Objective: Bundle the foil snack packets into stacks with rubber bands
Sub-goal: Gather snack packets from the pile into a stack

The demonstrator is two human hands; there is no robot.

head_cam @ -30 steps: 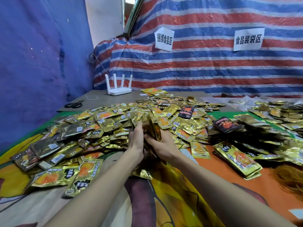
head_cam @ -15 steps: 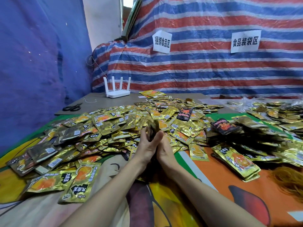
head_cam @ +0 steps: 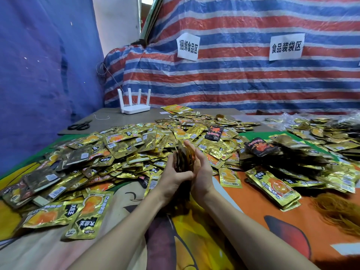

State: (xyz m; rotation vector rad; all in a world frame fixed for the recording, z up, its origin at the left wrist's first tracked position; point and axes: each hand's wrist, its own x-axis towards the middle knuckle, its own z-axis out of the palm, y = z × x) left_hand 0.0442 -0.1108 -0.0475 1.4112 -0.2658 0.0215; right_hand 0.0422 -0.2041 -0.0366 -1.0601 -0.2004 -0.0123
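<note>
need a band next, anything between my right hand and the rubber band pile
A low stack of gold packets lies flat between the right hand, pressed on the held packets, and the rubber bands; lifting over it should clear it.

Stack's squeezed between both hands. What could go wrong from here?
The stack stands on edge between the left hand and right hand; slick foil could fan out if either eases.
The rubber bands lie off to the right, so fetching one likely leaves a one-handed hold.
Dropped packets would vanish into the loose packets.
</note>
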